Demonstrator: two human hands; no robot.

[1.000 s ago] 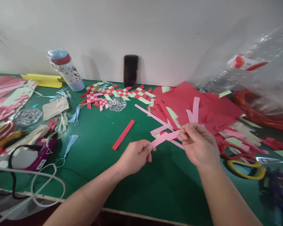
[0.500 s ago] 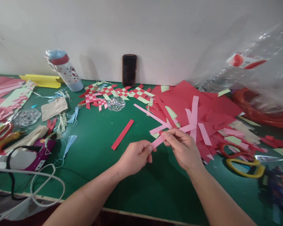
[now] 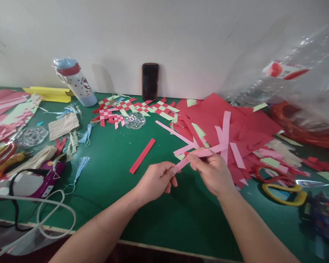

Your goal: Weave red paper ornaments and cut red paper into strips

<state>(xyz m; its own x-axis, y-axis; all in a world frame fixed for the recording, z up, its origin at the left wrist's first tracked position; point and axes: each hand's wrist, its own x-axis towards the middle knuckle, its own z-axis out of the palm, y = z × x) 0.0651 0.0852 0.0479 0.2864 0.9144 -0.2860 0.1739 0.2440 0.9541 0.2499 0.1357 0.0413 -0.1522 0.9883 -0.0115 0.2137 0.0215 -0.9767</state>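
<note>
1. Two bare hands are raised just above a green cutting mat (image 3: 181, 219), the left hand (image 3: 156, 182) and the right hand (image 3: 212, 171) close together near the middle of the view.
2. The left hand is closed, its thumb and fingertips pinching the lower-left end of a pink paper strip (image 3: 201, 154).
3. The right hand is closed on the same strip further along, its thumb and fingers wrapped over the part nearest the other pink strips (image 3: 226, 128). Its fingers hide part of the strip, so the exact contact cannot be seen.
4. The held strip's long axis rises from lower left to upper right and spans the short gap between the hands. Its far end extends past the right hand, which is the hand nearer the crossing strips.
5. Those other pink strips fan out above a loose pile of red paper sheets (image 3: 252, 126), with the pile just beyond the right hand.
6. A single red paper strip (image 3: 142, 156) lies on the mat, left of the hands and beyond them.
7. Woven red-and-green paper mats (image 3: 131, 106) lie further back, and yellow-handled scissors (image 3: 283, 195) rest to the right.
</note>
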